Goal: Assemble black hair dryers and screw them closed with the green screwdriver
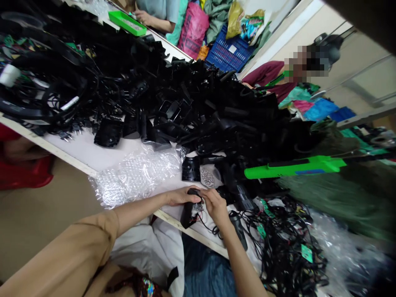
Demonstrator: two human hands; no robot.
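Note:
My left hand [181,196] is closed around a black plastic housing [188,212] held over the table's front edge [173,222]. My right hand [215,205] pinches at the same housing, where thin red and black wires [202,216] hang out. Just beyond my hands lie a small heap of silver screws [208,177] and another black shell [191,168].
A big heap of black plastic parts [198,103] covers the white table. Bubble wrap [136,175] lies to the left, tangled black cables [284,239] to the right, a green tool [293,167] beyond. A green tray [126,22] sits by another person's hand [142,17]. A second person [272,76] sits at the far right.

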